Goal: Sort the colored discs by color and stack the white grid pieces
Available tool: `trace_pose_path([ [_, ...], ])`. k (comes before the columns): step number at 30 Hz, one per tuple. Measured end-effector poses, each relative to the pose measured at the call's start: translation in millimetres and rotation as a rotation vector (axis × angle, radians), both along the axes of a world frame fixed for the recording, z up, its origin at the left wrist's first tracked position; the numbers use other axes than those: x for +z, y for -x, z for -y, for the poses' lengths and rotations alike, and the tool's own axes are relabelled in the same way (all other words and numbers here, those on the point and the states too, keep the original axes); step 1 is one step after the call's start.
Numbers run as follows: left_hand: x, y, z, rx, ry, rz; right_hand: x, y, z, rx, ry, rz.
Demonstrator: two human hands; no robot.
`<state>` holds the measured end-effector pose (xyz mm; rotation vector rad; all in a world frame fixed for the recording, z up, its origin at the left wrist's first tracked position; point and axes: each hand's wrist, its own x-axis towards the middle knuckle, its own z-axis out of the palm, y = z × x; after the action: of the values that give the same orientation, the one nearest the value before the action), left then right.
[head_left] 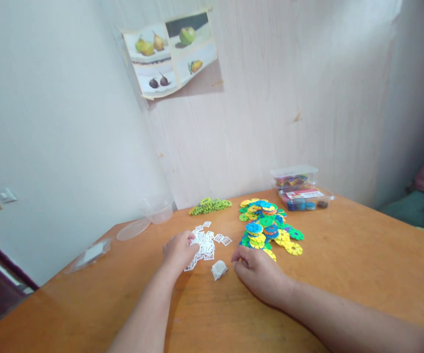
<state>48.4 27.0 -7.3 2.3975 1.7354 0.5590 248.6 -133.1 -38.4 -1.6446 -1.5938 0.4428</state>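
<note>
Forearms cut off; fingers (191, 239) hiding squares (208, 243)

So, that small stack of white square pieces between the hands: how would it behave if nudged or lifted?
The white stack looks small and thin-walled, so probably very light. It lies tilted on the smooth table, so a nudge would likely slide or topple it. If only loosely stacked, like the scattered white pieces beside it, it might come apart when pinched.

Desk (362, 255), orange wood. Pile of coloured plastic discs (266, 228) at centre; heap of green pieces (210, 206) just left of it. Two clear lidded boxes (300, 189) stacked at the wall, centre right. Clear tub (157, 210) and loose lid (133, 229) centre left. Fruit poster (171, 51) at top.
</note>
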Motion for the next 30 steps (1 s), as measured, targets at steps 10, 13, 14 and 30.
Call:
trace_pose_path([
  [10, 25.3, -7.8, 55.7, -0.410, 0.126, 0.160, 1.7, 1.0, 1.7, -0.001, -0.007, -0.022],
  [13, 32.0, -12.1, 70.3, -0.472, 0.127, 0.100, 1.6, 0.7, 1.8, 0.001, -0.009, -0.025],
  [14, 33.0, -13.4, 73.3, -0.484, 0.133, 0.090, 1.5, 0.7, 1.6, 0.002, -0.011, -0.026],
  [30, 19.4, -5.4, 50.2, -0.301, 0.146, 0.131, 4.0, 1.3, 2.6, 0.004, 0.021, -0.009],
])
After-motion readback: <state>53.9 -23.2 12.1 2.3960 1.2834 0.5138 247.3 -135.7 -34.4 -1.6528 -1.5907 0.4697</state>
